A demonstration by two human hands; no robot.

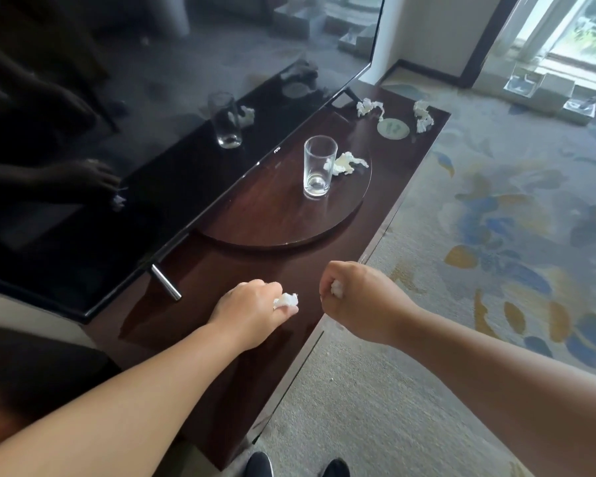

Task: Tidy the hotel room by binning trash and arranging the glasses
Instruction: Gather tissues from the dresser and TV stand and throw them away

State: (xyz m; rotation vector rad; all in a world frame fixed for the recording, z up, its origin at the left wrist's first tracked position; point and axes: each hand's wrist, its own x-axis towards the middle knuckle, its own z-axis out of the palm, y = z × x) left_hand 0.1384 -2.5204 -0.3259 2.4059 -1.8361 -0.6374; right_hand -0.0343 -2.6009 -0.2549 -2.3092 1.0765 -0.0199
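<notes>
My left hand [252,309] rests low over the dark wooden console [221,356], its fingers pinched on a crumpled white tissue [285,300]. My right hand [355,297] hovers at the console's front edge as a fist, closed on another white tissue wad [336,290]. Farther along, an empty clear glass [318,166] stands upright on a half-round wooden platform [283,225], with a crumpled tissue [346,163] right beside it. Two more crumpled tissues [369,106] [422,116] lie near the console's far end, either side of a round coaster [393,129].
A large black TV screen [135,166] stands along the console's left side on a metal foot [166,282], mirroring the glass and my hand. Patterned carpet [496,235] stretches to the right, and a window with small boxes [544,87] is at the far right. My shoes [296,466] show below.
</notes>
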